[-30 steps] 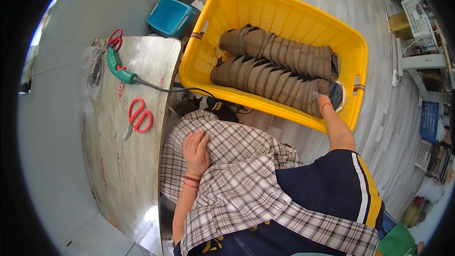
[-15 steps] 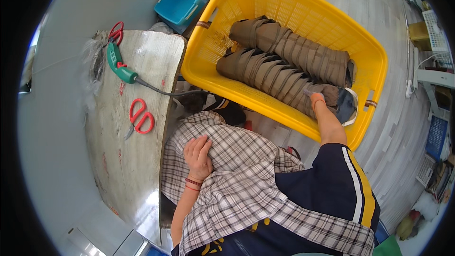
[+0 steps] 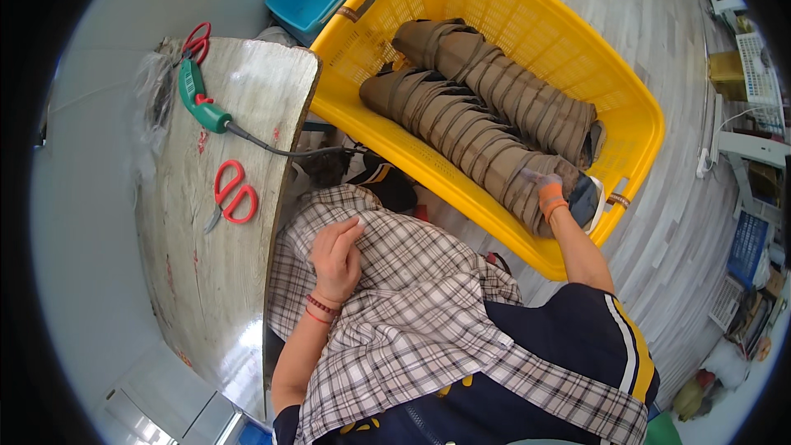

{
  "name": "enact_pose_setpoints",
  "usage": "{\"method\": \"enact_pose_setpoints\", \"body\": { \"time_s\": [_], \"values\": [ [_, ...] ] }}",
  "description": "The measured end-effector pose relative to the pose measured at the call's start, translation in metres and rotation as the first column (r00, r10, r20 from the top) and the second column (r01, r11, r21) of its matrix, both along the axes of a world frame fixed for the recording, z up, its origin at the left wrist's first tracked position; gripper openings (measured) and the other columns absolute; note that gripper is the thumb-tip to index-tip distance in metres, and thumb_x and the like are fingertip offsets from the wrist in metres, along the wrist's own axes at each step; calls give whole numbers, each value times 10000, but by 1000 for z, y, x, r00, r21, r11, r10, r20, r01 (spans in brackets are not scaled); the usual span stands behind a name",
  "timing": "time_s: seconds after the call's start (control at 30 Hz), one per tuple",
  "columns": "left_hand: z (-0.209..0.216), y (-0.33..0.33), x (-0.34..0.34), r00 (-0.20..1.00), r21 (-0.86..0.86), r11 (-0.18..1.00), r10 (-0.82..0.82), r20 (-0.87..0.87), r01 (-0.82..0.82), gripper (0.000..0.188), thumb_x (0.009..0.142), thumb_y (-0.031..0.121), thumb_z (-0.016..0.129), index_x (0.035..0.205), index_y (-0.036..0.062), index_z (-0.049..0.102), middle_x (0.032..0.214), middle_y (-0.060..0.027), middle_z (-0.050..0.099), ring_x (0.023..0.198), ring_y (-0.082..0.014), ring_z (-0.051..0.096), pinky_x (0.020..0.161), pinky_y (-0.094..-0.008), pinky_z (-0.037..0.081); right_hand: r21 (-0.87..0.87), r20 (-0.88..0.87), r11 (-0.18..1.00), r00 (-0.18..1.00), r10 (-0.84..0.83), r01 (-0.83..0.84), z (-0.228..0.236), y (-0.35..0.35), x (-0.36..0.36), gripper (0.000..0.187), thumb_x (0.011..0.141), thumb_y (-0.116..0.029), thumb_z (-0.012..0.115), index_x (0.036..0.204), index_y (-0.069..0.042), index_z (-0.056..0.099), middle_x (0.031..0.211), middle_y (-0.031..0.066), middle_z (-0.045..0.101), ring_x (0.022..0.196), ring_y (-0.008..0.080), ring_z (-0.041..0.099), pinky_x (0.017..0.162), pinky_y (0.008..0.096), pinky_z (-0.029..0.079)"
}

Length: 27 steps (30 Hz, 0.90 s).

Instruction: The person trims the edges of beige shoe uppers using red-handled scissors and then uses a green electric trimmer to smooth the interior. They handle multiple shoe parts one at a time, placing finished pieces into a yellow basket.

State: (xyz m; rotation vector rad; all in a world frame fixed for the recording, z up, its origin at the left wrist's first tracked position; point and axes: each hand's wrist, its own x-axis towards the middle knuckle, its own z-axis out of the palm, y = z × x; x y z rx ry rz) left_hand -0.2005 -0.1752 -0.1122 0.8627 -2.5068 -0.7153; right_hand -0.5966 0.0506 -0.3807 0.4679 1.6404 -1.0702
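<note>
The grip of the right hand (image 3: pixel 550 192), with an orange band at the wrist, is touching the right end of a long stack of overlapping brown pieces (image 3: pixel 461 144), fingers pointing left; whether it is pinching a piece or only pressing, I cannot tell. This near stack is lying inside a large yellow plastic basket with latticed sides (image 3: pixel 577 49), beside a similar far stack of brown pieces (image 3: pixel 511 82), both slanting from far left to near right. The left hand (image 3: pixel 335 259) is resting, its grip empty and loosely extended, on a brown-and-white plaid apron (image 3: pixel 412 264) over the lap. To the left, a worn, pale wooden table (image 3: pixel 239 91) is carrying a pair of red-handled scissors (image 3: pixel 231 195) nearer the person and a green corded hand tool (image 3: pixel 198 99) farther off, its dark cable running right toward the basket. Beyond the table, a blue plastic bin (image 3: pixel 305 0) is standing just left of the basket.
</note>
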Motion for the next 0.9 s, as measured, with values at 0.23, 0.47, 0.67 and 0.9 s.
{"method": "enact_pose_setpoints", "body": {
  "time_s": [0.23,0.47,0.67,0.9],
  "values": [
    [-12,-8,-68,965,545,838,115,-235,33,252,815,-39,567,1061,-3,607,1058,-141,613,943,-253,597,798,-312,489,-361,-11,919,984,-177,161,46,36,9,499,937,-160,376,1303,169,289,1209,286,525,1013,337,592,865,378,504],
    [2,12,-89,975,562,818,8,-221,120,534,711,198,774,1135,-44,557,1167,-168,562,1070,-288,539,937,-346,428,-556,-442,749,891,99,-359,235,-69,62,564,599,-6,816,1107,66,581,987,103,667,882,211,647,755,301,532],
    [110,-13,-3,914,927,333,300,-275,170,601,708,153,803,1197,-43,512,1207,-113,546,1126,-214,505,967,-349,389,-639,-751,18,628,203,-769,365,-221,108,750,557,-169,889,1186,40,537,1120,114,629,1068,202,584,949,351,444],
    [64,11,254,81,579,799,596,-799,-163,731,624,137,560,1327,-6,421,1355,-141,442,1272,-305,397,1074,-433,308,-672,-667,-354,739,-93,-651,413,-335,325,473,695,-421,763,889,-21,600,778,144,615,728,283,617,652,332,499]
  ]
}}
